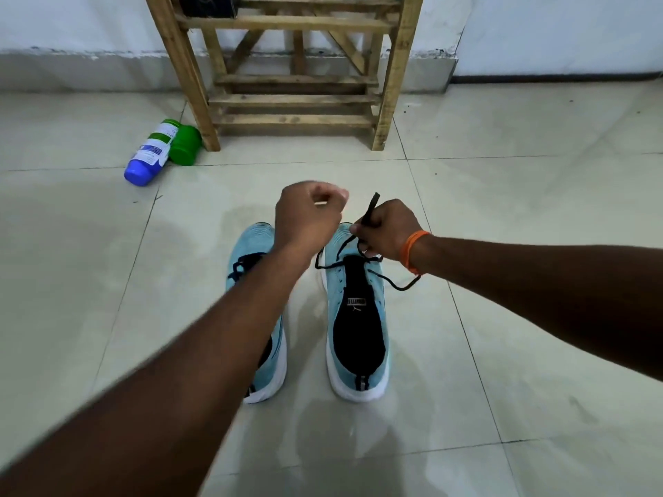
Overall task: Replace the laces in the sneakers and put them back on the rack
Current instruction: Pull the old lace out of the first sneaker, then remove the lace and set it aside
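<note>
A wooden rack [297, 98] stands at top centre, likely where the shoes return. Two pale blue sneakers [358, 335] with white soles sit at centre on the floor, toes toward it. Above the frame-right one, the right hand [389, 227] pinches a loose black lace [371, 209], probably for threading. The left hand [306, 213] is curled and blurred; I cannot tell whether it holds anything.

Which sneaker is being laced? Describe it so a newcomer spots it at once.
A wooden rack stands at the wall; two light-blue sneakers sit side by side on the tiles before it. It is the right sneaker, whose lace the right hand grips. Unlike the left sneaker, its black tongue lies bare, laced only near the toe.
</note>
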